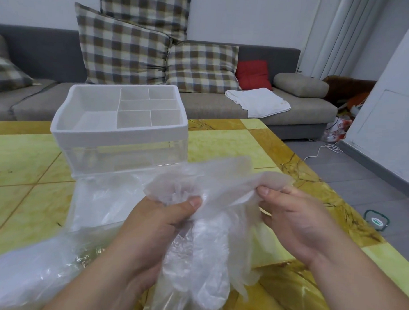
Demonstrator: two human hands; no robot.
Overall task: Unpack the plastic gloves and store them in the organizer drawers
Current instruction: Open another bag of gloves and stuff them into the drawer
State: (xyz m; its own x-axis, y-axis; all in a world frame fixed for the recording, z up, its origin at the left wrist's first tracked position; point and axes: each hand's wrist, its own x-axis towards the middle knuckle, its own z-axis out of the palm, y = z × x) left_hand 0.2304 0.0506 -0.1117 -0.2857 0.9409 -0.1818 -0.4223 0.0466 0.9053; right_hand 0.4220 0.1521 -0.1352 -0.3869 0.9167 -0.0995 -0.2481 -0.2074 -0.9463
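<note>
A bunch of thin clear plastic gloves [223, 186] hangs between both hands above the table. My left hand [158, 225] grips the crumpled left end under its thumb. My right hand [292, 217] pinches the right edge of the gloves between thumb and fingers. The glove fingers dangle down between my wrists. Behind the gloves stands the white organizer [66, 130], with an open divided tray on top and a clear drawer front [128, 156] below. An empty clear packaging bag [29, 271] lies on the table at lower left.
The yellow tiled table [223, 141] ends at right, with grey floor beyond. A grey sofa [212, 106] with checked cushions, a red cushion and a white cloth [257, 102] stands behind. A white cable and a small green-rimmed object [376, 220] lie on the floor.
</note>
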